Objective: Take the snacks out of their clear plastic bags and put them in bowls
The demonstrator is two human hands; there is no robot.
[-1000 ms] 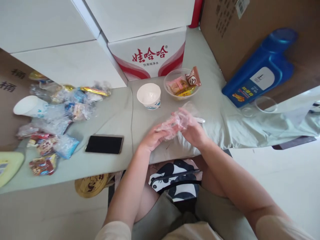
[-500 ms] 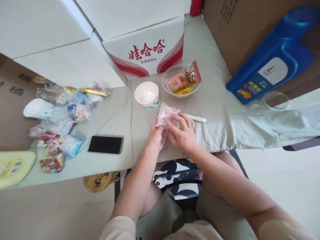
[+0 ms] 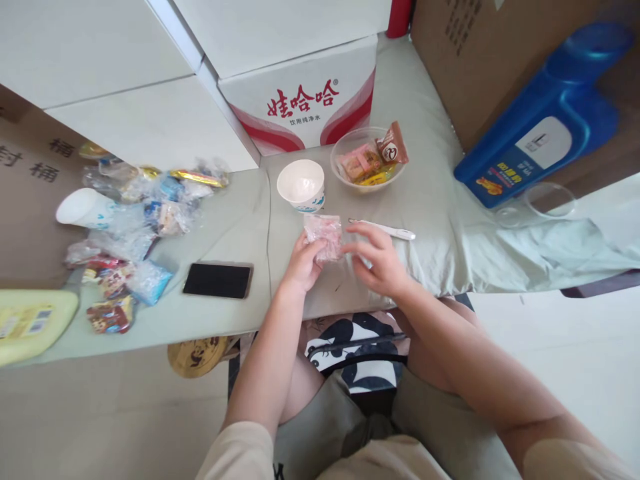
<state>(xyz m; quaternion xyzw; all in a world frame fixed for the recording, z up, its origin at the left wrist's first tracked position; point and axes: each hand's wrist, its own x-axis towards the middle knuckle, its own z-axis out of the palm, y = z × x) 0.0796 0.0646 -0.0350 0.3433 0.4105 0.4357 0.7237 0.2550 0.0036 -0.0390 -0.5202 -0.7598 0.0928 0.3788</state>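
Observation:
My left hand and my right hand meet over the near edge of the pale green cloth-covered table. Both pinch a small clear plastic packet with pink contents, the left from below-left, the right by thumb and fingers at its right side. A white paper bowl stands just beyond the packet. A clear bowl of wrapped snacks sits behind it to the right. A white pen lies beside my right hand.
A black phone lies left of my hands. Several snack packets and a tipped paper cup are heaped at the left. A white carton with red lettering, a blue jug and a cardboard box stand behind.
The packet has come down from a raised, stretched hold to a compact one near the table. My right hand's fingers have spread a little.

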